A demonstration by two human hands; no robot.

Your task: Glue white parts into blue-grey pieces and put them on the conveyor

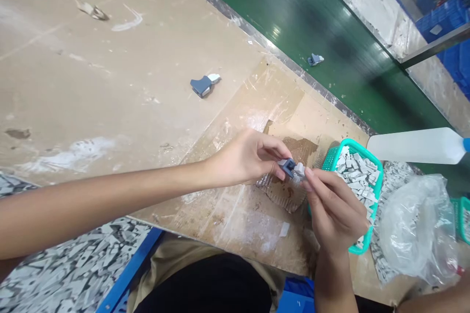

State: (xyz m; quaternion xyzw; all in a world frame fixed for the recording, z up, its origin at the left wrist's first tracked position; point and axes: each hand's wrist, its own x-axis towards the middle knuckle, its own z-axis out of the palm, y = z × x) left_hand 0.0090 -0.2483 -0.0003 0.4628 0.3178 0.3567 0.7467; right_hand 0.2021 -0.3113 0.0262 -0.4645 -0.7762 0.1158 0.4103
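Note:
My left hand [262,154] pinches a small dark blue-grey plastic part [288,166] between thumb and fingers. From the right, my right hand [336,205] grips a small white plastic piece [299,171] with thumb and index finger. The two pieces meet or nearly meet; whether they are joined cannot be told. Beneath the hands lies a worn, stained cardboard piece [282,193]. Beside my right hand stands a green basket [380,181] full of small white pieces [356,171]. A blue-grey part with a white piece in it [201,85] rests on the table, left of the hands.
A green conveyor belt [271,14] runs along the far side, carrying further blue-grey parts [315,59]. At right are a white bottle [414,145] and a clear plastic bag [411,230]. A blue-edged bin of white and grey pieces [73,264] sits lower left. Another person's arm [436,298] shows lower right.

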